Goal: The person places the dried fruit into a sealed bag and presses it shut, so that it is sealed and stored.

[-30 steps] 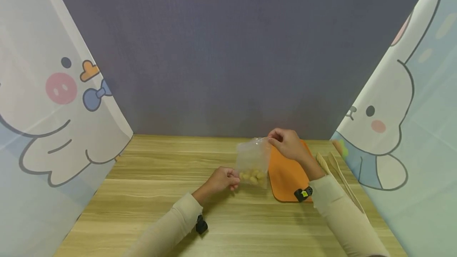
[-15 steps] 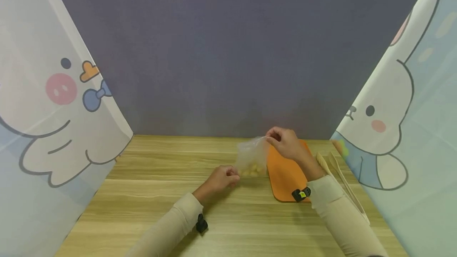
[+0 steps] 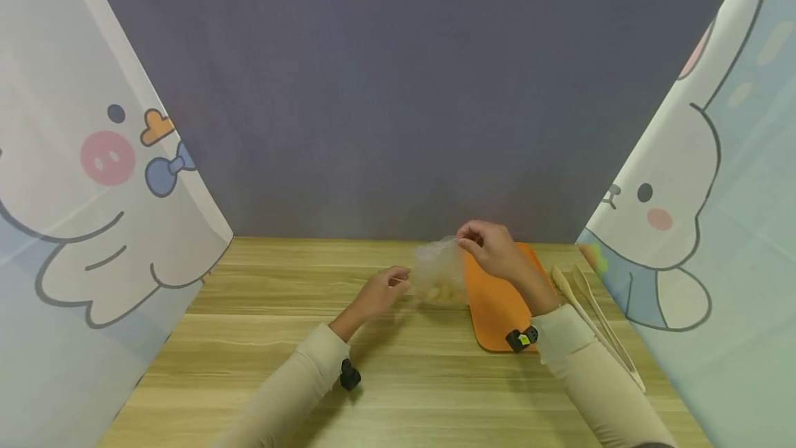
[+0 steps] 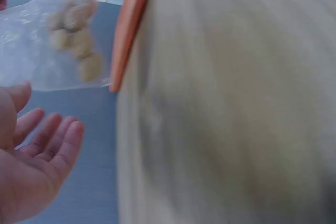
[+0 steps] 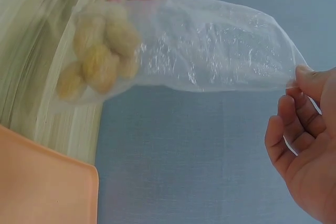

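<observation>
A clear plastic bag (image 3: 437, 265) hangs over the table, with several yellowish-brown rounded lumps (image 5: 100, 51) gathered at its bottom. My right hand (image 3: 491, 247) pinches the bag's top corner between thumb and forefinger; in the right wrist view its other fingers curl loosely below. At the bag's left side is my left hand (image 3: 379, 292), its fingertips right at the plastic. The left wrist view shows that hand (image 4: 37, 156) with fingers spread and loosely bent, the thumb close to the bag's edge.
An orange cutting board (image 3: 497, 306) lies on the wooden table (image 3: 261, 337) just right of the bag, partly under my right forearm. Farther right lie two long light wooden utensils (image 3: 597, 323). A grey panel (image 3: 398, 102) stands behind, with cartoon-printed sheets at both sides.
My left hand has let go of the bag's lower left side and moved up a little. The right hand has shifted slightly left with the bag, which now looks more crumpled.
</observation>
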### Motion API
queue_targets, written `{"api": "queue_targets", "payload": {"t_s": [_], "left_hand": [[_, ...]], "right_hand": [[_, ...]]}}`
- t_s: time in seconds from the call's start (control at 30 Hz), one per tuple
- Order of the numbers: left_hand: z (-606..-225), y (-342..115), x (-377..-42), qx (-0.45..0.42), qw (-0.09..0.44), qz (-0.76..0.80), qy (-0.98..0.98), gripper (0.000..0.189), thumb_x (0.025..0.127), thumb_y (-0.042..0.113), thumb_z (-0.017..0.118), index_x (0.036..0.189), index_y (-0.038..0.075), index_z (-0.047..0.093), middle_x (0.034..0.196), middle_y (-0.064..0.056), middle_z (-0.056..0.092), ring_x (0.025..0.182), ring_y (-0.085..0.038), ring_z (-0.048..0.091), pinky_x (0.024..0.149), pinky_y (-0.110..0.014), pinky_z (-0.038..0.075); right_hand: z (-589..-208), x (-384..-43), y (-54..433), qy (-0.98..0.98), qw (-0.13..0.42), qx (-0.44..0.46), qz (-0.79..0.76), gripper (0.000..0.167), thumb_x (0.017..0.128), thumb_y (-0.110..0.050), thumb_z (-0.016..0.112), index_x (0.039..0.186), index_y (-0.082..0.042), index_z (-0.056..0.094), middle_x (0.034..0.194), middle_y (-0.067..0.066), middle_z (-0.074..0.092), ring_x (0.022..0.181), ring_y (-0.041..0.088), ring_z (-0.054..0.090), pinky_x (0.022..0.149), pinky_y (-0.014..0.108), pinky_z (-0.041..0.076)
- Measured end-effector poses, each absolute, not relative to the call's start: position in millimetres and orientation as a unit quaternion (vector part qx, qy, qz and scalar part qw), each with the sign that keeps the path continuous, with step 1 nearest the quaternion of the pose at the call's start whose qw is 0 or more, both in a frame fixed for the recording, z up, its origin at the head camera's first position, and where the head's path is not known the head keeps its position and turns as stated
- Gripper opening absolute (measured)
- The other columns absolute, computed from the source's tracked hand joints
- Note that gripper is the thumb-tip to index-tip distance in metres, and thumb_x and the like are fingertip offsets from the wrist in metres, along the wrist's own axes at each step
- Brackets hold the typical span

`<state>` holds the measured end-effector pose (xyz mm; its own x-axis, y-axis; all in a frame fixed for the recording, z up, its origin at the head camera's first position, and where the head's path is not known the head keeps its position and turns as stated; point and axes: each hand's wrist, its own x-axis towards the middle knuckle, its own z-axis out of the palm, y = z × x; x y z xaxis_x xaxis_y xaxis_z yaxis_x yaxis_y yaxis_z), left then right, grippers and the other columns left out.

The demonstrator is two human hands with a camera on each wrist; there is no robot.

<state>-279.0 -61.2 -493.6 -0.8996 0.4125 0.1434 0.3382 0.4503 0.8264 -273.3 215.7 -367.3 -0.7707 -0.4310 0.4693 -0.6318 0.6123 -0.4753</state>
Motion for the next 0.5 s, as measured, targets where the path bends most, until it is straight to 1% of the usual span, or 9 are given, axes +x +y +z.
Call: {"api": "queue_targets", "payload": {"t_s": [0.07, 0.17, 0.27, 0.37, 0.5], "left_hand": [[-484, -62, -282, 0.229, 0.019, 0.488, 0.842, 0.045, 0.107, 0.027, 0.055, 0.148, 0.011, 0.052, 0.134, -0.011, 0.064, 0.120, -0.031, 0.063, 0.097, -0.048, 0.055], [-468, -62, -286, 0.249, 0.001, 0.497, 0.832, 0.048, 0.107, 0.030, 0.055, 0.152, 0.017, 0.047, 0.134, -0.010, 0.064, 0.119, -0.029, 0.064, 0.095, -0.048, 0.056], [-454, -60, -290, 0.274, -0.005, 0.481, 0.833, 0.046, 0.106, 0.031, 0.056, 0.150, 0.019, 0.049, 0.131, -0.010, 0.065, 0.114, -0.028, 0.066, 0.091, -0.045, 0.058], [-445, -57, -293, 0.295, -0.008, 0.455, 0.840, 0.037, 0.106, 0.027, 0.057, 0.140, 0.015, 0.059, 0.121, -0.010, 0.069, 0.106, -0.028, 0.068, 0.083, -0.036, 0.059], [-436, -56, -294, 0.309, -0.013, 0.436, 0.845, 0.019, 0.102, 0.019, 0.062, 0.117, 0.009, 0.069, 0.102, -0.009, 0.072, 0.088, -0.028, 0.070, 0.069, -0.026, 0.056]], "right_hand": [[-367, -273, 215, -0.883, 0.159, 0.306, 0.317, 0.006, 0.099, -0.013, 0.067, 0.101, -0.009, 0.071, 0.087, 0.003, 0.069, 0.065, 0.006, 0.056, 0.059, 0.025, 0.050], [-367, -272, 214, -0.883, 0.162, 0.308, 0.314, 0.005, 0.098, -0.012, 0.068, 0.100, -0.009, 0.071, 0.087, 0.003, 0.069, 0.063, 0.006, 0.055, 0.058, 0.025, 0.049], [-368, -271, 213, -0.886, 0.159, 0.303, 0.312, 0.004, 0.098, -0.013, 0.068, 0.100, -0.011, 0.071, 0.087, 0.002, 0.069, 0.064, 0.006, 0.054, 0.059, 0.025, 0.049], [-369, -270, 212, -0.887, 0.154, 0.300, 0.316, 0.004, 0.098, -0.014, 0.068, 0.099, -0.012, 0.072, 0.087, 0.001, 0.069, 0.064, 0.006, 0.054, 0.059, 0.025, 0.049], [-372, -271, 213, -0.884, 0.161, 0.301, 0.320, 0.004, 0.098, -0.014, 0.069, 0.098, -0.011, 0.072, 0.087, 0.002, 0.070, 0.065, 0.007, 0.055, 0.059, 0.025, 0.050]]}}
